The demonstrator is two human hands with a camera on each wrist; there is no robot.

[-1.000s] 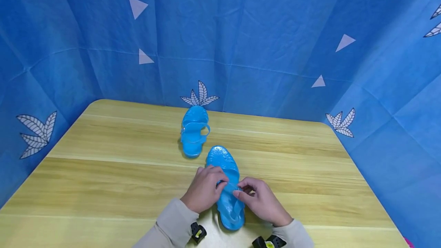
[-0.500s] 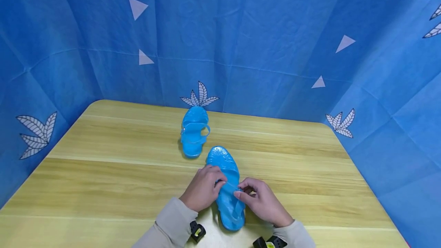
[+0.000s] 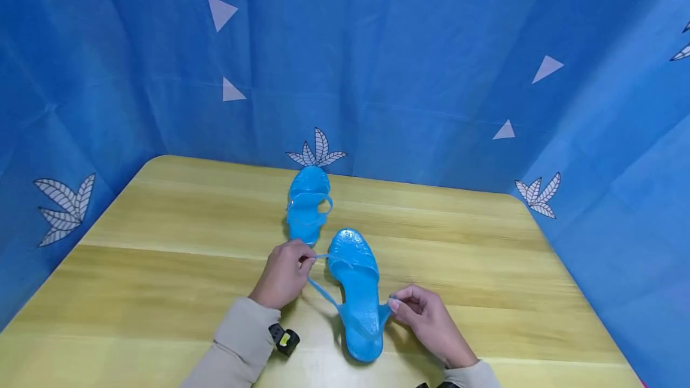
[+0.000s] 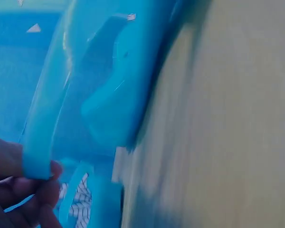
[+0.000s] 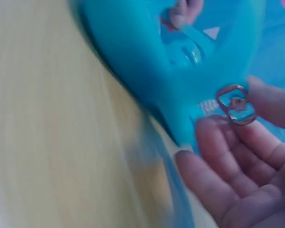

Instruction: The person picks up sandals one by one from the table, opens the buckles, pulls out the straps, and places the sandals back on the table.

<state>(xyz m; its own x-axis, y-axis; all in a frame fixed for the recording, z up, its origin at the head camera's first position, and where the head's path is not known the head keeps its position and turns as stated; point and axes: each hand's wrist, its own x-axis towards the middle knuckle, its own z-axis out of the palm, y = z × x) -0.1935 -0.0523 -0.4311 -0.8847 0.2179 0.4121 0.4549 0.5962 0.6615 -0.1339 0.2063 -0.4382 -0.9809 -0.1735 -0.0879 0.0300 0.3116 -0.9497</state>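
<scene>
A glossy blue sandal lies on the table with its toe pointing away, and its ankle strap hangs undone. My left hand pinches the long ankle strap and holds it out to the left of the sandal. In the left wrist view the strap runs up from between thumb and fingers. On the sandal's right side, my right hand pinches the short strap piece at the metal buckle, between thumb and forefinger. The sandal's far toe part is uncovered.
A second blue sandal, its strap looped across, lies farther back to the left, just beyond my left hand. The wooden table has a rounded far edge against a blue patterned cloth.
Both hands were close together over the sandal's middle. My left hand has drawn the strap out to the left, apart from the buckle; my right hand has shifted slightly right and down.
</scene>
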